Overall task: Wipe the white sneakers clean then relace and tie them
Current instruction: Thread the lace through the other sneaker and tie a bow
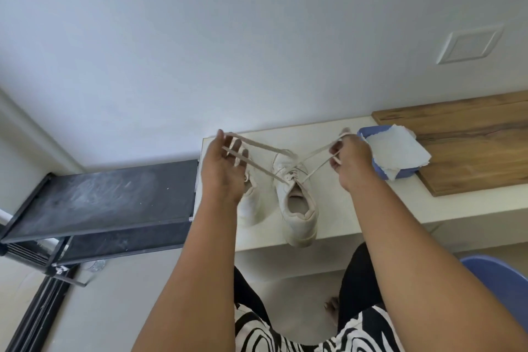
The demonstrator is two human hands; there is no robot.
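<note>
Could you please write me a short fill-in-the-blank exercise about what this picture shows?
1. Each hand, left and right, pulls a loop of the ____ sideways.
2. The sneaker being tied has its heel toward the ____ edge of the table.
3. The cloth lies in a ____ tray.
4. That tray sits to the ____ of the sneaker.

Missing words: lace; near; blue; right

Pale, flat-topped counter point(337, 131) bearing 2 white lace-up sneakers point(297, 203) point(251, 206), a blue plastic tub point(368, 137) topped with crumpled white paper towel point(397, 151), and a brown wooden board point(471, 146).
</note>
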